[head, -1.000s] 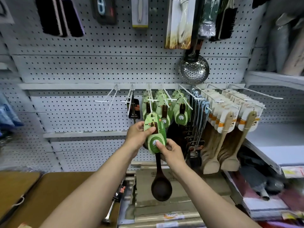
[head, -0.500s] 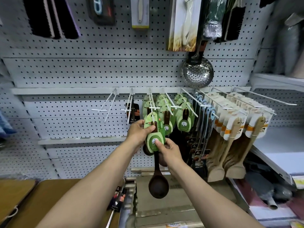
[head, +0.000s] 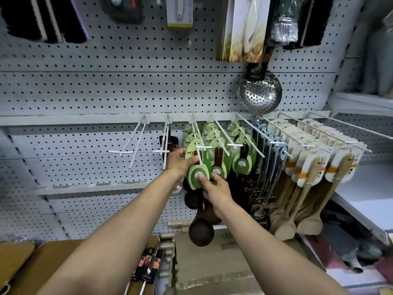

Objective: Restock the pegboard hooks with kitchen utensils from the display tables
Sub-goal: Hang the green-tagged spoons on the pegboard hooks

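1. Now raised against the pegboard (head: 106,92) compared with a second ago: dark wooden ladle (head: 201,232) with green card (head: 197,167), card hole now meeting the white hook (head: 201,150) rather than hanging below it.
2. Gripping the left edge of the green card: left hand (head: 177,162), fingers curled round the card's upper part, thumb lying across its face.
3. Pinching the lower round label of the same card: right hand (head: 217,189), thumb pressing the label front, fingers curled behind the handle.
4. Hanging straight down from the card: ladle bowl, dangling above the cardboard boxes (head: 212,262) at the foot of the board.
5. Hanging behind and to the right on neighbouring hooks: more green-carded ladles (head: 243,154).
6. Hanging farther right: pale wooden spatulas (head: 308,173) in white cards, packed close together.
7. Hanging above: perforated steel skimmer (head: 259,92).
8. Standing bare to the left: two empty hooks (head: 131,143).
9. Lying at lower left: brown tabletop (head: 53,258).
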Demonstrator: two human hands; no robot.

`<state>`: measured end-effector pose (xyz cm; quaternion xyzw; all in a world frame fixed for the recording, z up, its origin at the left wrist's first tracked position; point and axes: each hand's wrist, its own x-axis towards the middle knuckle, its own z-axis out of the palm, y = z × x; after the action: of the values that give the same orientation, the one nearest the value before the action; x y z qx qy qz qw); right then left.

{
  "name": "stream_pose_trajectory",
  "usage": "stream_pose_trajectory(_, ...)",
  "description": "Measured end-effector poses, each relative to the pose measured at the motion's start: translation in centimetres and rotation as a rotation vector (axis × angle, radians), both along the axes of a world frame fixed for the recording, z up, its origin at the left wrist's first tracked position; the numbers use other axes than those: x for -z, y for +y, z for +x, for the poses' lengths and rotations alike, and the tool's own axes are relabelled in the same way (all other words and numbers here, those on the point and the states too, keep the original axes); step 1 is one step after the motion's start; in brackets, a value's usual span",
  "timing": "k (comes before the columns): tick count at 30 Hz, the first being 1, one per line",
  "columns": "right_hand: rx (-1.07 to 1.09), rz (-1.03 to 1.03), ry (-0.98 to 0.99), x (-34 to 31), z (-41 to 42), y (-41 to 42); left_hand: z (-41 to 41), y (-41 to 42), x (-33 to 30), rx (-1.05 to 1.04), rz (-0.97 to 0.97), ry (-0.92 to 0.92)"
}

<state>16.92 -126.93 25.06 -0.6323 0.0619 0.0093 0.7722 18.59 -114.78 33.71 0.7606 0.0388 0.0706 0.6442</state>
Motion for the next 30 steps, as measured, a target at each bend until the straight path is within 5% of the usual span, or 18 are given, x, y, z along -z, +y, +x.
stream_pose_trajectory(5,0.030,-0.104,0.058,-0.2,0.4,-0.1,0.1,-0.2,0.0,-0.007,0.010,0.015)
stream_pose_trajectory(11,0.060,-0.487,0.091,-3.3,-1.8,-0.9,-2.2,-0.4,0.1,-0.061,-0.003,0.072)
stream_pose_trajectory(17,-0.048,-0.817,0.088,-6.8,-5.0,-2.3,-7.8,0.0,-0.3,-0.157,0.261,0.084)
stream_pose_trajectory(30,-0.177,-1.502,-0.266,-13.6,-12.9,-0.8,-16.9,6.4,-4.2,-0.078,0.891,-0.099)
